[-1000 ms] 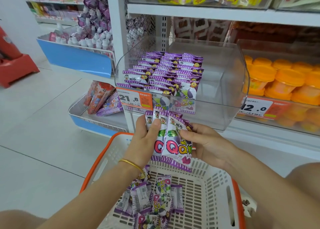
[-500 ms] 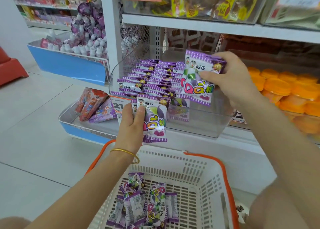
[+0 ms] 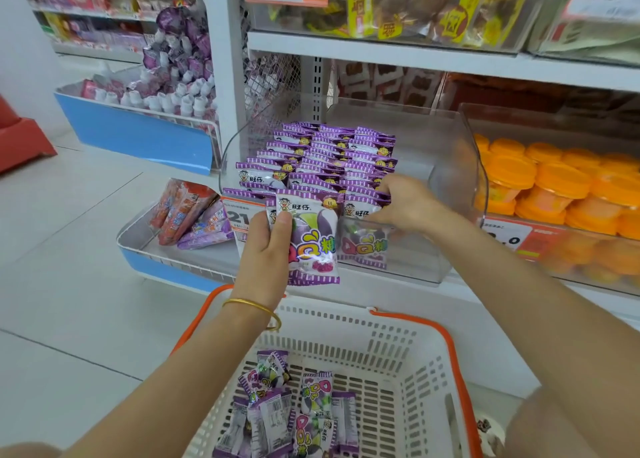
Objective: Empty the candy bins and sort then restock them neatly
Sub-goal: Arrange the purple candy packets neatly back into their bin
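Both forearms (image 3: pixel 180 371) were bare along their whole visible length, the left hand (image 3: pixel 266 249) and the right hand (image 3: pixel 405 204) were likewise bare, and one worn item was recorded: a thin, plain, gold-coloured bangle (image 3: pixel 250 303), round in section, with a smooth, shiny surface, encircling the left wrist loosely.

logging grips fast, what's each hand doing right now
Left hand: holds a purple foil QQ candy packet.
Right hand: pinches another purple packet in the clear plastic bin, front row.
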Tool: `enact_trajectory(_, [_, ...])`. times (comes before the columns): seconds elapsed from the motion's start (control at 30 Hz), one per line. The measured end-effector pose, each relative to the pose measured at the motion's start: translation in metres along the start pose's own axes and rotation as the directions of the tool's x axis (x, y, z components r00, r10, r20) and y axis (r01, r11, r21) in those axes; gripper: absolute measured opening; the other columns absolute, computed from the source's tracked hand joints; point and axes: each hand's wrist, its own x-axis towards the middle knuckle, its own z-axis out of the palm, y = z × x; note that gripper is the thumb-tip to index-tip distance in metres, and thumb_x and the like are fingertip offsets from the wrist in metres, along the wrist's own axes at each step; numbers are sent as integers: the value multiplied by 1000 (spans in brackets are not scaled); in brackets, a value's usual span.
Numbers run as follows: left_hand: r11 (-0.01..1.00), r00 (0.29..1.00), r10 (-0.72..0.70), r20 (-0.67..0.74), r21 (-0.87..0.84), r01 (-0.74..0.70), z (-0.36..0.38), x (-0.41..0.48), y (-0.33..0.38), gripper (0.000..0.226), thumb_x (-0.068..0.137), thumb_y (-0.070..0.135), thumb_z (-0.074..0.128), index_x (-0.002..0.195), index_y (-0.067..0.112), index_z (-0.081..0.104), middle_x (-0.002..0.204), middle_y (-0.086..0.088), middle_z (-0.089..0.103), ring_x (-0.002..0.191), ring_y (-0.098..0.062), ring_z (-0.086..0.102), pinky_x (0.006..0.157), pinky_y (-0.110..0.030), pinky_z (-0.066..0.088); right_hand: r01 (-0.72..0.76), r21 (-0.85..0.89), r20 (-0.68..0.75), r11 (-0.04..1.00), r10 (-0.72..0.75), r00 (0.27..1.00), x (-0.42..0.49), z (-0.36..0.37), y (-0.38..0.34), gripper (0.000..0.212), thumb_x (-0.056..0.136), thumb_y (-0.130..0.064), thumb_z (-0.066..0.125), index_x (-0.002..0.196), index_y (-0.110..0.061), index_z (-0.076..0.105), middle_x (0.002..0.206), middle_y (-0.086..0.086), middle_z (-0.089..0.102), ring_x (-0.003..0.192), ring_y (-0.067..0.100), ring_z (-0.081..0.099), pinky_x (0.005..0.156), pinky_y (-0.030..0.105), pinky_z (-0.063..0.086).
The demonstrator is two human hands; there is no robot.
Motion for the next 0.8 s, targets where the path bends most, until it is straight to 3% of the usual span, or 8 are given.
enact_trajectory(0.1, [1000,1000,22,7,-5,-22,1,0,-4,25,101,28,37,85,10,43,74,2,42,67,-10,42,54,-12,34,-50,93,24,994,48,999,-4,-11,6,38,80,-35,74,99,-10,53,96,4,56,84,19,52,62,29,39])
enact_trajectory(0.2, [999,998,49,35,-13,-49,2,1,-7,38,101,28,37,114,-6,45,83,-1,50,79,-14,47,66,-14,38,35,93,-259,995,-10,966,-22,-26,4,29,85,-36,68,101,-14,58,90,-3,58,83,14,55,71,28,44])
enact_trajectory(0.27, [998,995,63,72,-7,-63,3,-1,-6,47,101,30,37,124,-10,40,93,-4,56,90,-10,54,75,-16,41,170,295,-298,940,-79,951,-40,-31,-10,20,87,-32,65,98,-15,63,84,-6,60,74,10,59,60,19,45])
enact_trajectory(0.4, [997,989,77,127,-35,-73,8,-4,-2,45,96,37,41,123,1,45,95,0,55,89,-3,54,76,-5,42,209,377,-18,902,-218,976,-58,-14,-35,33,77,-35,75,103,-21,61,91,-10,58,73,9,58,60,22,48])
enact_trajectory(0.57, [998,990,57,125,-18,-55,6,-6,2,14,98,26,42,88,17,39,69,9,33,52,12,44,57,-7,36,217,488,-118,846,-182,976,-48,-15,-25,27,77,-13,77,80,-19,51,74,-2,55,63,14,51,60,35,50])
enact_trajectory(0.63, [999,994,36,101,-34,-32,3,-3,0,9,99,27,42,90,27,39,73,14,29,59,9,44,56,-2,36,214,600,-210,771,-106,972,-43,-32,-14,27,81,-8,72,80,-21,49,79,7,63,56,12,53,46,25,48])
enact_trajectory(0.7, [998,997,56,54,-14,-56,1,1,-3,20,98,29,43,104,10,45,79,1,37,69,-6,40,57,-3,36,270,532,-352,802,-80,932,-37,-49,-4,25,83,-8,70,80,-22,49,89,10,66,65,15,58,45,21,48])
enact_trajectory(0.8, [998,997,59,39,2,-59,0,3,-5,29,98,29,44,109,2,41,81,-7,36,72,-14,38,54,-7,36,290,369,-389,883,-136,911,-28,-55,4,22,83,-8,70,88,-16,50,93,10,64,71,22,60,54,32,55])
